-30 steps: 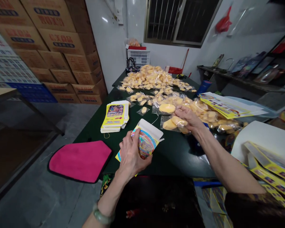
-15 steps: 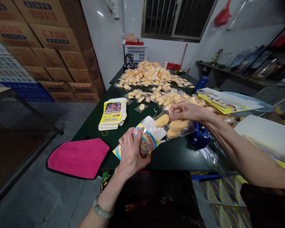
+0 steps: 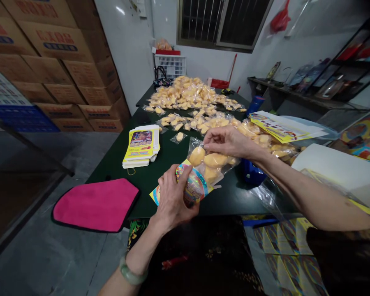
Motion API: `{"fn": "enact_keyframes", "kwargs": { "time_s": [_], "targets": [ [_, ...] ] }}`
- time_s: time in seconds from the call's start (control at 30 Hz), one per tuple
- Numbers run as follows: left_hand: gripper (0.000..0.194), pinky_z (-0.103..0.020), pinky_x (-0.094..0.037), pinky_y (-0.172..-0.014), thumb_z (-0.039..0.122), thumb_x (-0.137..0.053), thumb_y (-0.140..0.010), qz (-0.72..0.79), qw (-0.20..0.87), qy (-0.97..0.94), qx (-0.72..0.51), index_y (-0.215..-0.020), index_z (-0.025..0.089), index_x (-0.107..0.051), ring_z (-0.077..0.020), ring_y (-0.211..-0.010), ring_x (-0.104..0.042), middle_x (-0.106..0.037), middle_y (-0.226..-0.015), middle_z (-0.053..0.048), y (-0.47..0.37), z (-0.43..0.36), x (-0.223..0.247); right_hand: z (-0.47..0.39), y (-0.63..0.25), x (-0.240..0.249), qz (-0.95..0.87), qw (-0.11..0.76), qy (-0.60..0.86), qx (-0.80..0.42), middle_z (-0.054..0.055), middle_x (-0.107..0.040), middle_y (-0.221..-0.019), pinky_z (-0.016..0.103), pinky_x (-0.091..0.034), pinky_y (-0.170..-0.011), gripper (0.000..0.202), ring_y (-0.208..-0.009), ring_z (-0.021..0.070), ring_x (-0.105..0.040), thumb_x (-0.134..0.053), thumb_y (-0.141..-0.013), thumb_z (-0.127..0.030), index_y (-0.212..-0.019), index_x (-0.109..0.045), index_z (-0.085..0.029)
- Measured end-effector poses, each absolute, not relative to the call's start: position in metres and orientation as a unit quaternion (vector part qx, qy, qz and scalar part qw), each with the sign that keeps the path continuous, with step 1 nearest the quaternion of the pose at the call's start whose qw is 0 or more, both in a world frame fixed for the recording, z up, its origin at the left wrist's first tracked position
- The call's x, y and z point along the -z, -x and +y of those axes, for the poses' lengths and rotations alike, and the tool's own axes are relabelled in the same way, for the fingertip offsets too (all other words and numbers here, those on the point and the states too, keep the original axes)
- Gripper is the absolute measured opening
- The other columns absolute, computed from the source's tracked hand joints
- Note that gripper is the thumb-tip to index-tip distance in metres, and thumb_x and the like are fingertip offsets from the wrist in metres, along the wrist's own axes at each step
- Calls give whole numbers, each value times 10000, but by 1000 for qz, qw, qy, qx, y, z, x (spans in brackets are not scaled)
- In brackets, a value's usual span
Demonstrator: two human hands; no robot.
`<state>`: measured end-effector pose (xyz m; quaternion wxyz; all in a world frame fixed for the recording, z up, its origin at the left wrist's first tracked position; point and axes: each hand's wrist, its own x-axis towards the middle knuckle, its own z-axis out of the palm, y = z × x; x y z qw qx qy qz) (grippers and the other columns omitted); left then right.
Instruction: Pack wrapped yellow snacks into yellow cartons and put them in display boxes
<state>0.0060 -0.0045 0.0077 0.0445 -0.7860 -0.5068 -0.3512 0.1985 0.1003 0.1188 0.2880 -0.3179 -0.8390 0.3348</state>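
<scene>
Left hand (image 3: 174, 195) is clasped round a box (image 3: 197, 183) angled lengthwise far-right, its end overlapped by packets (image 3: 216, 160) pinched in right hand (image 3: 226, 142).

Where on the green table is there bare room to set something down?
The front strip between the left hand and the blue object, and another patch between the carton stack and the held box. Wrapped yellow pieces crowd the back and right.

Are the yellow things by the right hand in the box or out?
Mostly out: the yellow things show in clear wrappers beyond the box. I cannot tell if any edge is inside.
</scene>
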Motion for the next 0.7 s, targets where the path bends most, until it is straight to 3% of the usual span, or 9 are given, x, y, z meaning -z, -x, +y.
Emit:
{"fn": "enact_keyframes", "kwargs": {
  "time_s": [0.2,0.4,0.5,0.63,0.7],
  "targets": [
    [831,-438,-369,-884,299,-668,-615,-476,-4,797,372,-1368,248,-321,-311,-1138,-445,-383,-1316,-140,12,-5,-12,109,-201,-106,-914,331,215,-91,-37,-569,-574,178,-349,-491,77,-491,57,-475,-558,-818,-188,-757,-588,-154],
    [850,-449,-367,-919,266,-685,-575,-485,-30,782,390,-1356,253,-350,-314,-1173,-444,-397,-1321,-129,15,0,-14,96,-187,-99,-918,334,211,20,-3,-600,-644,208,-369,-556,124,-563,82,-501,-512,-856,-183,-767,-595,-156],
    [894,-457,-377,-922,263,-690,-554,-504,-34,753,421,-1373,254,-330,-321,-1174,-447,-408,-1312,-128,10,1,-8,84,-174,-88,-907,340,247,13,25,-617,-691,232,-389,-591,183,-614,103,-522,-464,-887,-212,-775,-597,-154],
    [880,-464,-379,-936,259,-691,-561,-519,-21,729,447,-1368,239,-342,-327,-1187,-446,-404,-1310,-139,8,-1,0,75,-174,-83,-875,366,282,-142,33,-634,-763,234,-434,-614,188,-673,114,-558,-491,-891,-292,-884,-616,-151],
    [861,-468,-381,-930,268,-696,-567,-528,-11,719,451,-1359,239,-359,-332,-1188,-448,-398,-1316,-142,9,-1,2,73,-181,-85,-864,359,294,-196,63,-638,-908,244,-455,-632,242,-780,138,-579,-537,-870,-343,-1006,-622,-163]
  ]
}}
